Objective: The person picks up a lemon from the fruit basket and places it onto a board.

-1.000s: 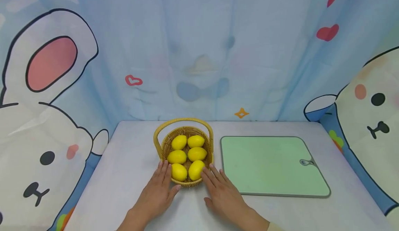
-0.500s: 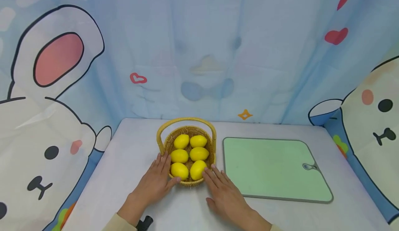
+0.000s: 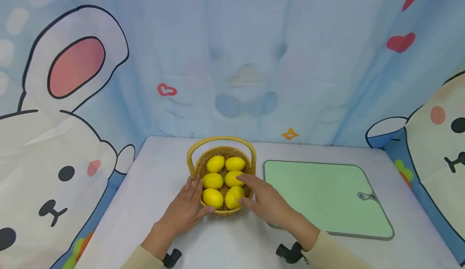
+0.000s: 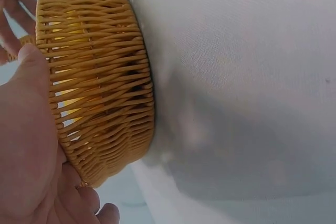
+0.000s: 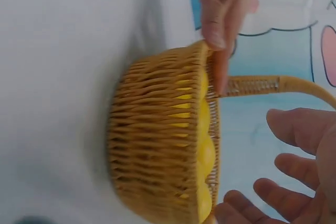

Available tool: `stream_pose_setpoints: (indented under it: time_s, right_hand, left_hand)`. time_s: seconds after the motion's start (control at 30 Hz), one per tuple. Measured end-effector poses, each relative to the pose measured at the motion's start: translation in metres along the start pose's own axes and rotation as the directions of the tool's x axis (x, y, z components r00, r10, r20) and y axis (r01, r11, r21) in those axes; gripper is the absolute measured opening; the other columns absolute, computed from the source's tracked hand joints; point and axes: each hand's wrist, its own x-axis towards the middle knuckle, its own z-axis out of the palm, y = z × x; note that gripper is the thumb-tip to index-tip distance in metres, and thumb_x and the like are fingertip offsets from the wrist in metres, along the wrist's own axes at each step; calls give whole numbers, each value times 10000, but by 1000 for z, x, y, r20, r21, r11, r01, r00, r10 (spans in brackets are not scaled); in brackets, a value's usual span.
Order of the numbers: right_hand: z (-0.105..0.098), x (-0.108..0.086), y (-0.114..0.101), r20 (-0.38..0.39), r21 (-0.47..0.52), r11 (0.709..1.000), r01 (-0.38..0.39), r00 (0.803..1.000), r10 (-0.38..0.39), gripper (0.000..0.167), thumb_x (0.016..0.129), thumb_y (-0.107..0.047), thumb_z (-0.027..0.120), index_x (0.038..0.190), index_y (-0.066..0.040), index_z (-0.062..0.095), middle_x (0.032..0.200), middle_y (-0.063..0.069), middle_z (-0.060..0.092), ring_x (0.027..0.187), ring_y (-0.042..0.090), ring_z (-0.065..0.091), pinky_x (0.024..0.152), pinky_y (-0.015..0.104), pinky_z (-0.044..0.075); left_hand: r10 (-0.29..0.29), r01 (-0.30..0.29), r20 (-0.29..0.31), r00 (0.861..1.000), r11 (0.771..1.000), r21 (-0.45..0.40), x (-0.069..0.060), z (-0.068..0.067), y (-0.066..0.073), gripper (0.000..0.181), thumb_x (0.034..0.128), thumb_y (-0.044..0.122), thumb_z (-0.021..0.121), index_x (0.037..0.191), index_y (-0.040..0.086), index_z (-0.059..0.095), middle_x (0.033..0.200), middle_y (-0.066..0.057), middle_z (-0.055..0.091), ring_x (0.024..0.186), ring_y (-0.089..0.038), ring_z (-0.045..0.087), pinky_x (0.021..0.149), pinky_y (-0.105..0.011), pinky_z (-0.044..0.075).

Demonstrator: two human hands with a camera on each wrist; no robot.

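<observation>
A woven wicker basket (image 3: 226, 213) with an arched handle (image 3: 221, 138) stands on the table, and several yellow lemons (image 3: 212, 198) lie in it. At its left rim my left hand (image 3: 183, 210) rests with straight fingers; the left wrist view has its thumb touching the front rim of the basket (image 4: 100, 82). My right hand (image 3: 270, 200) hovers over the right side of the basket, its fingers spread and relaxed above the front right lemon (image 3: 234, 197). In the right wrist view the right hand (image 5: 294, 182) is apart from the lemons and holds nothing.
To the right of the basket lies a light green cutting board (image 3: 323, 196), partly covered by my right forearm. The white table (image 3: 163, 160) ends at a blue curtain (image 3: 250, 59) with cartoon animals. Black wrist straps (image 3: 290, 253) show below the hands.
My right hand has lifted from the basket's right front rim and moved over the lemons, fingers spreading. The left hand stays at the left rim. The head view has shifted slightly.
</observation>
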Motion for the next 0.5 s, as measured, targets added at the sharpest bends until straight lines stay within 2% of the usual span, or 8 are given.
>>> stream_pose_setpoints:
  time_s: [0.1, 0.23, 0.3, 0.4, 0.5]
  right_hand:
    - [-1, 16, -1, 26, 117, 993, -35, 999, 32, 574, 984, -182, 765, 1521, -139, 565, 1571, 101, 547, 1408, 365, 550, 1120, 563, 494]
    - [6, 29, -1, 70, 211, 974, -87, 995, 74, 562, 957, -135, 784, 1489, -143, 603, 1520, 105, 589, 1348, 410, 586, 1053, 573, 540]
    - [9, 33, -1, 87, 249, 964, -90, 994, 71, 563, 948, -123, 790, 1482, -152, 613, 1518, 107, 590, 1365, 430, 574, 1067, 592, 529]
    - [11, 40, -3, 116, 291, 955, -58, 993, 25, 564, 951, -124, 787, 1487, -140, 610, 1531, 118, 582, 1382, 454, 559, 1097, 617, 501]
    - [8, 46, -3, 144, 305, 951, -52, 990, 8, 561, 955, -126, 781, 1489, -140, 609, 1534, 129, 582, 1376, 463, 563, 1087, 616, 510]
  left_hand:
    - [-5, 5, 3, 1000, 1000, -20, 1, 1, 1, 944, 1054, 635, 480, 1667, -22, 193, 1763, -200, 106, 1636, -391, 78, 1309, -534, 216]
    - [-10, 11, 18, 1000, 1000, -29, 2, 1, 1, 952, 1049, 637, 491, 1668, -22, 191, 1761, -203, 118, 1635, -393, 87, 1307, -535, 221]
    - [-13, 13, 24, 1000, 1000, -25, 1, 1, 1, 958, 1048, 642, 488, 1669, -22, 185, 1762, -203, 116, 1636, -392, 87, 1308, -531, 220]
    - [-19, 19, 22, 1000, 1000, -21, 1, 1, 0, 967, 1042, 653, 482, 1671, -18, 183, 1764, -194, 112, 1637, -387, 87, 1309, -525, 221]
    - [-19, 19, 23, 1000, 1000, -22, 2, 1, -1, 968, 1044, 658, 472, 1674, -11, 169, 1768, -183, 94, 1639, -380, 73, 1312, -517, 213]
